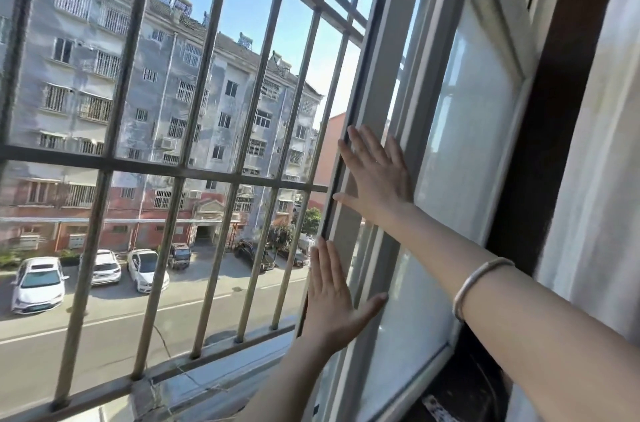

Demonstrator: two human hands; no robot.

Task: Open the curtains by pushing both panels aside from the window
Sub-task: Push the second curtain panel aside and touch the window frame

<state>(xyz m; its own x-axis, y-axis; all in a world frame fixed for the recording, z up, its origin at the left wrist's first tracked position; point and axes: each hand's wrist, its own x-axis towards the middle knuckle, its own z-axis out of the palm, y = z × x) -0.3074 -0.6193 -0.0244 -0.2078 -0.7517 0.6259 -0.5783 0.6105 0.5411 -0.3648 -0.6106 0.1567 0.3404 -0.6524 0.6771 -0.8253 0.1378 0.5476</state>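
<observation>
A pale sheer curtain panel [602, 200] hangs bunched at the far right edge, beside the dark window surround [547, 131]. My right hand [375, 176] lies flat, fingers spread, on the grey upright of the sliding window sash [377, 82]. My left hand [332, 297] presses flat lower down on the same sash edge, thumb out to the right. Neither hand holds anything or touches the curtain. A silver bangle [478, 286] circles my right forearm. No second curtain panel is in view.
Frosted glass [474, 131] fills the sash right of my hands. To the left the window stands open onto metal security bars [194, 176], with a grey apartment block, a street and parked cars beyond. A concrete sill [221, 369] runs along the bottom.
</observation>
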